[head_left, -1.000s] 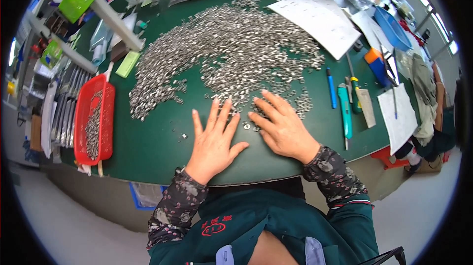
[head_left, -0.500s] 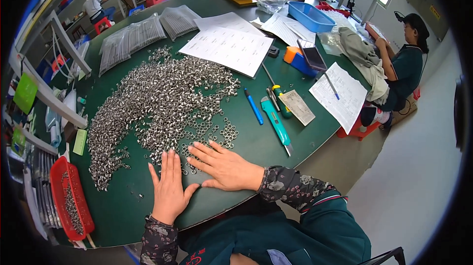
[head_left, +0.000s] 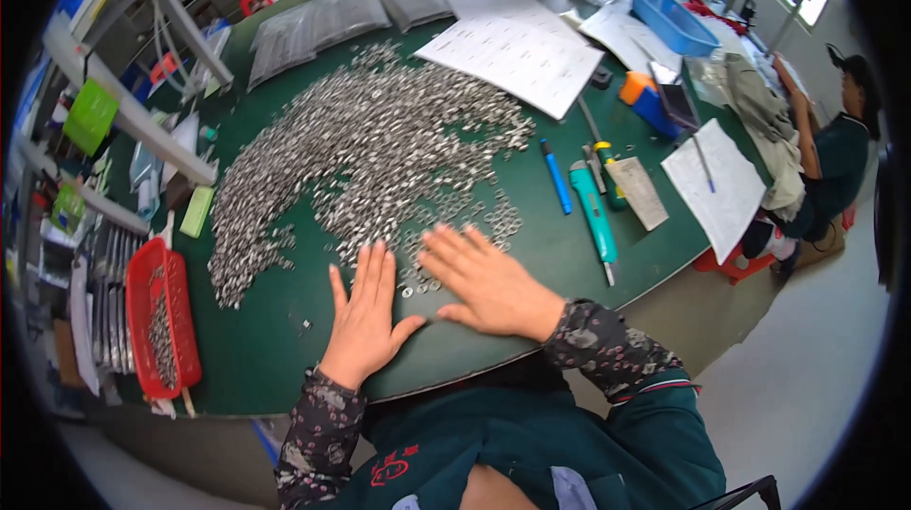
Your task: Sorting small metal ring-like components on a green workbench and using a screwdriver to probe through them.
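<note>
Metal rings [head_left: 380,135] near both spread hands [head_left: 492,290], palms down, fingers forward, thumbs nearly together.

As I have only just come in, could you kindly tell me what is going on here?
A person's left hand and right hand are spread palm-down at the near edge of a pile of metal rings on the green table. Neither hand appears to grip anything; a few loose rings lie between them. A red basket with small metal pieces stands to the left, and a pen and cutter lie to the right.
</note>
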Tool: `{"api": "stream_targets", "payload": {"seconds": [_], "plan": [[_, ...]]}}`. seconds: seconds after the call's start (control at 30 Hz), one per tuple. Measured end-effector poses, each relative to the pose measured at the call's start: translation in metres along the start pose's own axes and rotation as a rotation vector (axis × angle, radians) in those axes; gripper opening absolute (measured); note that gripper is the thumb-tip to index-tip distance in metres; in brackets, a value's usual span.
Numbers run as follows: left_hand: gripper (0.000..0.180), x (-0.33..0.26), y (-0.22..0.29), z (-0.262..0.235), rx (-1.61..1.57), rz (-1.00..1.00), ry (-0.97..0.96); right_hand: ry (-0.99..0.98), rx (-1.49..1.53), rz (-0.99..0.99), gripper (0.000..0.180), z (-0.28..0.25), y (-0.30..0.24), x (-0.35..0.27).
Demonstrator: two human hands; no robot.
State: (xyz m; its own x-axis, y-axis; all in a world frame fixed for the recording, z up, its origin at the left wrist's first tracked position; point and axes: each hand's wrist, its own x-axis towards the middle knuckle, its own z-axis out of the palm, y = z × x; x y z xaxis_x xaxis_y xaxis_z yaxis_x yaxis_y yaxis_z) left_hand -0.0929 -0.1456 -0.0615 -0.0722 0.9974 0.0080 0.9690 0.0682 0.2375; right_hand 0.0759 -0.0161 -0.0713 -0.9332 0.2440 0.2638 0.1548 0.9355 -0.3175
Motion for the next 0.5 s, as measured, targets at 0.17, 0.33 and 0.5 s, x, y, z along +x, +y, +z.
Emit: {"api": "stream_targets", "payload": {"seconds": [0.17, 0.33, 0.5], "plan": [[0.082, 0.000, -0.010, -0.003, 0.033, -0.038, 0.039, -0.001, -0.065, 0.081, 0.062, -0.013, 0.005, -0.005], [0.085, -0.008, -0.010, 0.004, -0.004, -0.006, -0.042, -0.026, -0.042, 0.059, 0.061, -0.007, 0.002, -0.001], [0.084, -0.005, -0.012, -0.001, 0.008, -0.048, 0.013, 0.001, -0.039, 0.072, 0.059, -0.007, -0.001, -0.003]]}}
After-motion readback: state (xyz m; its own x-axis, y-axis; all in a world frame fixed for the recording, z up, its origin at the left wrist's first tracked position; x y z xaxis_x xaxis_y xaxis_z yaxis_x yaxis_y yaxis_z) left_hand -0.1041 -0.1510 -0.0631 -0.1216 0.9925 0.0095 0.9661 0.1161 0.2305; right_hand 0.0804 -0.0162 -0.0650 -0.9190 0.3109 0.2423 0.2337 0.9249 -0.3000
